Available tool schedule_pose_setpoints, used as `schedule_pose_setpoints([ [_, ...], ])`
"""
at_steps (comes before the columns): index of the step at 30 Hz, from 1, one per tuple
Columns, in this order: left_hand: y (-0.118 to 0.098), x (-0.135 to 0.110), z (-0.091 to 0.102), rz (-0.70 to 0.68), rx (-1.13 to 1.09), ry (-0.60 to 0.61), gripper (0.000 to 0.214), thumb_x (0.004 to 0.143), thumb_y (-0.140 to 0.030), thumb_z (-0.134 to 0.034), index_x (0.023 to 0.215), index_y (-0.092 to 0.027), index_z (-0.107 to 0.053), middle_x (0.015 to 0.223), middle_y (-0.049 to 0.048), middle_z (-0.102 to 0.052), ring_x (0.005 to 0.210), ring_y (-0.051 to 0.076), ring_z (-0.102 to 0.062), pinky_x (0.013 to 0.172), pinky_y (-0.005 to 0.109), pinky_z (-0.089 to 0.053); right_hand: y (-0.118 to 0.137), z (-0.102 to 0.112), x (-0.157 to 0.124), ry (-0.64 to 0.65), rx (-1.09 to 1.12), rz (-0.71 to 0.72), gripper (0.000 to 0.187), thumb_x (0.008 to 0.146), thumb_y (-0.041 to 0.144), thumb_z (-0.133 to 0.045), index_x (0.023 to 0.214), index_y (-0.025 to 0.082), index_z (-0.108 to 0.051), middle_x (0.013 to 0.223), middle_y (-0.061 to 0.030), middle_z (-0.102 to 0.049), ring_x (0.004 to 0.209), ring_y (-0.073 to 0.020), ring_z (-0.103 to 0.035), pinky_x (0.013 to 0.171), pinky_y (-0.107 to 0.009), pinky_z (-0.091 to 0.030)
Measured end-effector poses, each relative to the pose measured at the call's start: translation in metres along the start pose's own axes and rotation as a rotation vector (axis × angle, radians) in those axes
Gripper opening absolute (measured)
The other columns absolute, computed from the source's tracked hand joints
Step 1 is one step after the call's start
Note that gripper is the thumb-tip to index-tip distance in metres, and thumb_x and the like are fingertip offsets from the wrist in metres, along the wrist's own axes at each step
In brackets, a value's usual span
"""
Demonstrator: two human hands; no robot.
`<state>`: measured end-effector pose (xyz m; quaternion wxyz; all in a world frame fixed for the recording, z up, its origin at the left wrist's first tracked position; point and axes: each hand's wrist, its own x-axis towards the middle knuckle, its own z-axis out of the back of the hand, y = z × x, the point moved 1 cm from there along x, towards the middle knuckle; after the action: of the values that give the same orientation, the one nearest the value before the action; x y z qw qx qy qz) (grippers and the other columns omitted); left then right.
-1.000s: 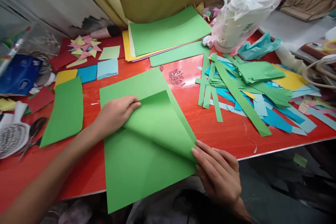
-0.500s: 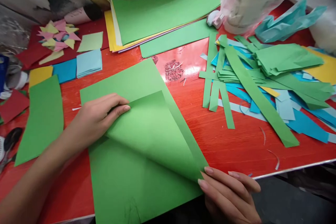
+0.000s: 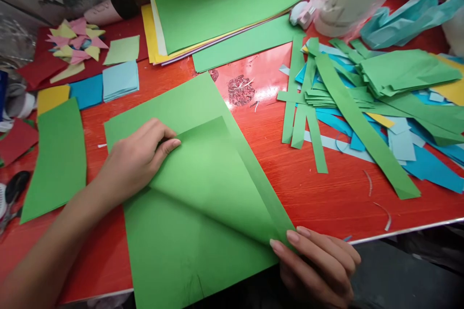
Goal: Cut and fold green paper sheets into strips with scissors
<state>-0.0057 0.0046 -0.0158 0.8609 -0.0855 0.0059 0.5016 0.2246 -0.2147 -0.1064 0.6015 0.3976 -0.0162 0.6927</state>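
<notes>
A large sheet of green paper (image 3: 203, 251) lies tilted at the front edge of the red table, with its lower part over the edge. One corner is folded over into a loose, curved flap (image 3: 213, 174) that is not creased flat. My left hand (image 3: 139, 157) pinches the flap's upper left corner between thumb and fingers. At the lower right, my right hand (image 3: 319, 263) has its fingertips on the paper's right edge, where the fold ends, with the paper between thumb and fingers.
A stack of coloured sheets (image 3: 232, 9) lies at the back. Green strips (image 3: 366, 130) and blue scraps are heaped on the right. Left are a green paper piece (image 3: 60, 159), scissors (image 3: 14, 193), small square papers (image 3: 121, 79) and a pink and yellow paper star (image 3: 77, 41). A plastic-wrapped container (image 3: 344, 0) stands back right.
My right hand's fingers have shifted slightly along the paper's right edge, the fingertips now lying over the fold's end. My left hand keeps its pinch on the flap. The view has moved a little.
</notes>
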Motion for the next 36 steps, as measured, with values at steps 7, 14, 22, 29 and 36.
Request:
schedule_pose_setpoints([
  [7,-0.006,0.002,0.000,0.031,0.020,-0.057,0.016,0.092,-0.034,-0.044,0.087,-0.019,-0.048,0.087,0.0007,-0.053,0.081,0.015,-0.052,0.067,0.024,-0.034,0.009,-0.004,0.026,-0.234,-0.035,0.127,0.027,0.088,0.016,-0.049,0.074,0.031,-0.067,0.054,0.0049,-0.058,0.071,-0.0117,-0.057,0.081,-0.026,-0.040],
  [14,-0.008,0.004,-0.002,0.021,0.100,-0.092,0.015,0.092,-0.033,-0.044,0.087,-0.020,-0.049,0.087,0.0013,-0.055,0.082,0.015,-0.054,0.064,0.024,-0.035,0.004,-0.001,0.007,-0.142,0.016,0.113,0.026,0.085,0.017,-0.052,0.085,0.037,-0.070,0.054,0.0050,-0.060,0.087,-0.0149,-0.059,0.082,-0.027,-0.041],
  [22,-0.006,0.005,-0.004,-0.009,0.103,-0.127,0.016,0.091,-0.033,-0.045,0.089,-0.018,-0.051,0.086,0.0025,-0.055,0.082,0.015,-0.053,0.066,0.025,-0.037,0.006,-0.006,0.020,-0.245,-0.041,0.130,0.028,0.090,0.021,-0.045,0.077,0.032,-0.067,0.054,0.0067,-0.062,0.066,-0.0127,-0.054,0.075,-0.027,-0.039],
  [29,-0.006,0.006,-0.005,-0.062,0.091,-0.193,0.019,0.092,-0.032,-0.045,0.088,-0.015,-0.052,0.084,0.0038,-0.055,0.079,0.014,-0.051,0.071,0.024,-0.040,0.005,-0.008,0.027,-0.281,-0.056,0.142,0.031,0.090,0.020,-0.043,0.072,0.029,-0.067,0.053,0.0070,-0.062,0.063,-0.0117,-0.051,0.079,-0.026,-0.038],
  [36,-0.004,0.006,-0.005,-0.077,0.077,-0.215,0.018,0.091,-0.032,-0.047,0.087,-0.016,-0.053,0.083,0.0028,-0.055,0.078,0.013,-0.052,0.072,0.023,-0.040,0.002,-0.016,0.020,-0.332,-0.046,0.147,0.036,0.093,0.023,-0.040,0.073,0.028,-0.069,0.054,0.0054,-0.062,0.071,-0.0107,-0.055,0.084,-0.026,-0.037],
])
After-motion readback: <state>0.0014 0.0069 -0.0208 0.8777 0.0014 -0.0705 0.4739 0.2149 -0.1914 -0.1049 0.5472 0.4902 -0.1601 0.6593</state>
